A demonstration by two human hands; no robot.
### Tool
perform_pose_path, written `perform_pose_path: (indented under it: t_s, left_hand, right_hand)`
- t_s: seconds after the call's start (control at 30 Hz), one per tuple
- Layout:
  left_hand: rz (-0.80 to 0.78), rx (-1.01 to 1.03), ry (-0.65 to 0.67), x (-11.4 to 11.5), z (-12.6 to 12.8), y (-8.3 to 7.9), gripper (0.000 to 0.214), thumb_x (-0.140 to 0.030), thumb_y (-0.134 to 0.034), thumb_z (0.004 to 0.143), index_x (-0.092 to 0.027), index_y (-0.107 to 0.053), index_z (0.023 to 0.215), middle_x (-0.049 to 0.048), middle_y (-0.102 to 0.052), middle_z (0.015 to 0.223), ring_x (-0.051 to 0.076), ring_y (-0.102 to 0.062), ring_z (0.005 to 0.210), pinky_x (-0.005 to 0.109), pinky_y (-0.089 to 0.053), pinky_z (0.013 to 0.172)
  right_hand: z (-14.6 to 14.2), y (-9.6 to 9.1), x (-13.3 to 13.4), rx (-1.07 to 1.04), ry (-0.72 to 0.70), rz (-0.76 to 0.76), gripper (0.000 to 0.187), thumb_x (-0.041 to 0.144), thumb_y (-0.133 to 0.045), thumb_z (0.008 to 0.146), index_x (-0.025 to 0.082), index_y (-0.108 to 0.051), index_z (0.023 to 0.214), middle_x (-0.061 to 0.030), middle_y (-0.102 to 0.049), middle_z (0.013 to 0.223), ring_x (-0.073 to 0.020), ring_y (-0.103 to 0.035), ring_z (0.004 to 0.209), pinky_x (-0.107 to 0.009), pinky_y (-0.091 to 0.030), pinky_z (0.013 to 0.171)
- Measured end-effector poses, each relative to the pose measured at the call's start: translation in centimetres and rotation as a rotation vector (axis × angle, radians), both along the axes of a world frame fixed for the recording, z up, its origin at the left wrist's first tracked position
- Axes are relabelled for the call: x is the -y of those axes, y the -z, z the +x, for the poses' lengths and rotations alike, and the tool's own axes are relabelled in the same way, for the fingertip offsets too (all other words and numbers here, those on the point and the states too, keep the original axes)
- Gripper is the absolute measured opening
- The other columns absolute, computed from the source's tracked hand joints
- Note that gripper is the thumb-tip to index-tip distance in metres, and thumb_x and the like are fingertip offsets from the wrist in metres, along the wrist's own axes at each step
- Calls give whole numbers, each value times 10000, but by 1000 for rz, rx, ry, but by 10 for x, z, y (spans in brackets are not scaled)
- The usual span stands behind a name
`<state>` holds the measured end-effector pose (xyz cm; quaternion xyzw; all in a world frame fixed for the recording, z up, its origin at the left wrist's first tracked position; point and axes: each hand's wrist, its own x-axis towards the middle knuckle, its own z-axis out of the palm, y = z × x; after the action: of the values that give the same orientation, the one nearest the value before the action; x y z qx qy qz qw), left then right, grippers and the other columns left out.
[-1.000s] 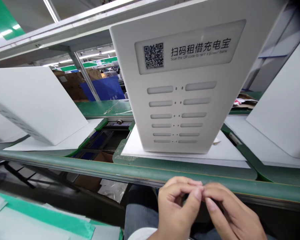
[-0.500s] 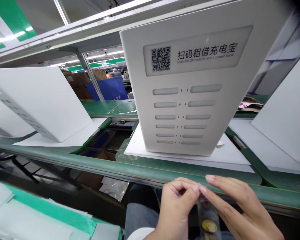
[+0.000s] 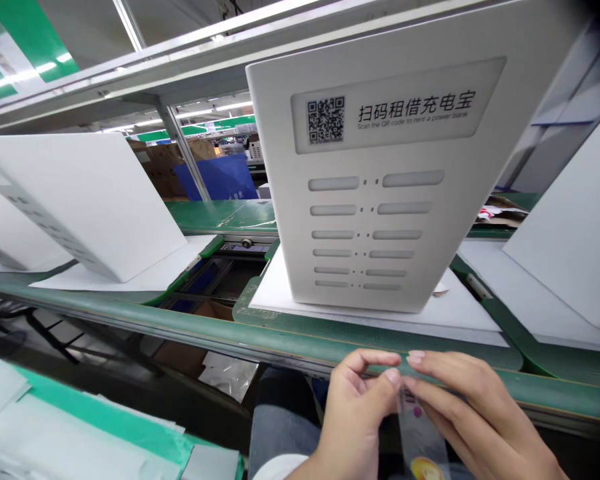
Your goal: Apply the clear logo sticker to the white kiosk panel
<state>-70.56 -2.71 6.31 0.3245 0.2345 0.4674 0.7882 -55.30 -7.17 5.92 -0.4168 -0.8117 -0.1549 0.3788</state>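
A tall white power-bank rental cabinet stands on a white sheet on a green pallet straight ahead, its QR code label and rows of slots facing me. Below it, at the green conveyor rail, my left hand pinches the top of a clear sticker strip with coloured round marks. My right hand pinches the same strip top from the right, fingertips meeting my left thumb.
Another white cabinet leans on a pallet at the left, and a third one stands at the right edge. Green and white sheets lie at the lower left. Cardboard boxes and a blue bin sit behind.
The hands were pinched together with nothing plainly showing; now a clear sticker strip hangs between them and the right fingers have stretched out a little. The view shifted slightly left.
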Motion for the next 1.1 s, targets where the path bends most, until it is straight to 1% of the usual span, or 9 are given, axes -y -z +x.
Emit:
perform_pose_path:
  t_s: [0.13, 0.33, 0.43, 0.5, 0.6, 0.67, 0.77, 0.9, 1.1]
  left_hand:
    - [275, -110, -38, 1, -4, 7, 159, -281, -643, 770, -236, -713, 905, 89, -502, 1111, 162, -554, 924, 196, -495, 689]
    - [405, -118, -15, 4, -5, 14, 363, -161, -689, 697, -257, -666, 1047, 103, -401, 1207, 147, -608, 843, 226, -528, 742]
    - [531, -243, -68, 4, -7, 10, 300, -130, -632, 741, -231, -675, 1020, 119, -475, 1112, 175, -607, 891, 244, -544, 733]
    - [658, -346, -148, 3, -9, 6, 213, -136, -591, 773, -175, -691, 956, 132, -526, 999, 179, -603, 897, 207, -546, 665]
    - [861, -479, -322, 3, -10, 2, 92, -149, -588, 768, -103, -665, 749, 113, -548, 848, 133, -603, 745, 163, -520, 573]
    - [956, -522, -431, 2, -9, 1, 177, -182, -593, 770, -103, -568, 613, 73, -542, 751, 101, -573, 653, 169, -505, 575]
    - [1012, -537, -519, 2, -9, 0, 343, -315, -623, 775, -118, -462, 546, 33, -528, 682, 83, -542, 608, 178, -489, 591]
    - [1054, -568, -557, 3, -10, 3, 384, -410, -639, 756, -128, -488, 544, 27, -535, 703, 89, -559, 647, 174, -487, 605]
    - [1040, -517, -535, 5, -15, 35, 316, -344, -638, 760, -143, -488, 568, 38, -582, 834, 113, -588, 752, 212, -500, 677]
  right_hand:
    - [-3, 0, -1, -49, 11, 2, 403, 5, -516, 775, 151, -522, 1150, -89, -505, 1169, -185, -453, 1152, -284, -454, 937]
    - [-7, -3, -2, -92, 18, 63, 351, 17, -550, 766, 149, -556, 1091, -88, -529, 1116, -183, -492, 1102, -284, -472, 887]
    - [-11, -9, -2, -112, 22, 104, 337, -17, -559, 745, 128, -568, 1049, -95, -534, 1099, -181, -506, 1083, -286, -466, 869]
    - [-14, -14, -2, -120, 21, 114, 314, -24, -557, 743, 126, -571, 1019, -93, -535, 1082, -171, -509, 1070, -280, -465, 857]
    - [-18, -19, -2, -139, 32, 111, 265, -21, -545, 754, 119, -576, 976, -97, -533, 1062, -168, -515, 1055, -287, -469, 847]
    - [-22, -21, -4, -158, 49, 113, 236, -24, -538, 756, 106, -575, 949, -106, -531, 1057, -168, -521, 1046, -286, -472, 848]
    - [-26, -25, -6, -202, 85, 124, 191, -15, -535, 764, 93, -568, 919, -114, -538, 1040, -153, -541, 999, -263, -484, 822]
    - [-26, -32, -10, -217, 168, 177, 160, -2, -546, 767, 102, -574, 885, -98, -561, 998, -134, -563, 931, -254, -477, 823]
    - [-11, -40, -18, -255, 358, 285, 183, 24, -640, 708, 138, -607, 848, -47, -608, 960, -116, -586, 880, -258, -474, 861]
